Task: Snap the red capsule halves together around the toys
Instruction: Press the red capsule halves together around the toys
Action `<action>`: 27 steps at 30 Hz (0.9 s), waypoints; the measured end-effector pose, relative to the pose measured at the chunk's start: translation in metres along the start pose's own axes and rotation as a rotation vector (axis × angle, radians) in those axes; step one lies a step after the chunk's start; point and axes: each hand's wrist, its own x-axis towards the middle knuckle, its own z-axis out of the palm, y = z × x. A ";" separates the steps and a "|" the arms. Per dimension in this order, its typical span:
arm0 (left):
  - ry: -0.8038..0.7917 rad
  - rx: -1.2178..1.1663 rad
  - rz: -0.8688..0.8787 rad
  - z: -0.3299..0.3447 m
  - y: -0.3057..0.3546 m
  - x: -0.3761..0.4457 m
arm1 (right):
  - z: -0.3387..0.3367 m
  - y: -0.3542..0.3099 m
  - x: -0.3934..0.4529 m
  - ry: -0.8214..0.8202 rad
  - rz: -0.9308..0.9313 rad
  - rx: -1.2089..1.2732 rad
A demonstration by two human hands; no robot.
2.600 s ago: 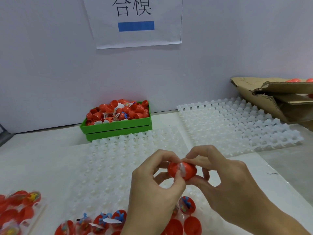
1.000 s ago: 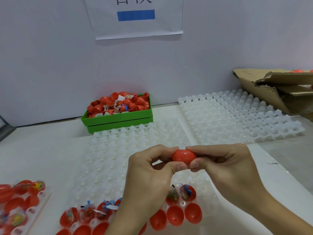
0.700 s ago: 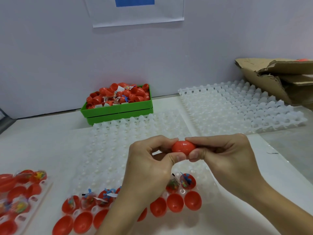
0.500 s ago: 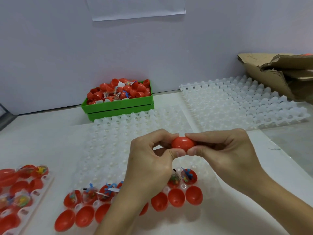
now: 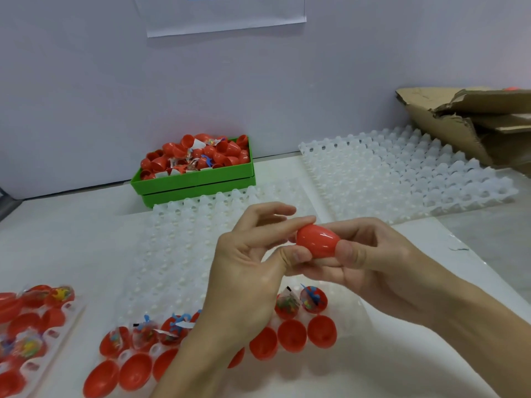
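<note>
A closed red capsule (image 5: 317,240) is held above the white dimpled tray (image 5: 178,248). My right hand (image 5: 370,262) pinches its right end between thumb and fingers. My left hand (image 5: 247,265) pinches its left end with thumb and forefinger, the other fingers lifted off. Below my hands, a row of red halves holding bagged toys (image 5: 313,299) sits in the tray, with a row of empty red halves (image 5: 292,336) in front of it.
A green bin (image 5: 198,182) of loose red halves and toys stands at the back by the wall. A second white tray (image 5: 402,173) lies to the right, a torn cardboard box (image 5: 471,122) behind it. Another tray with filled halves (image 5: 31,320) lies at the far left.
The paper slip sticking out of the capsule seam 2.6 s ago is gone and the capsule is closed. My left fingers have loosened and lifted; the capsule has tilted slightly.
</note>
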 end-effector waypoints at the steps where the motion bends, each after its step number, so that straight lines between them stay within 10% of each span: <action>1: -0.013 -0.001 -0.019 0.000 0.000 0.000 | 0.000 0.001 0.000 0.020 -0.012 -0.001; 27: -0.050 -0.098 -0.011 0.007 0.010 -0.004 | 0.016 0.000 0.002 0.280 -0.254 -0.380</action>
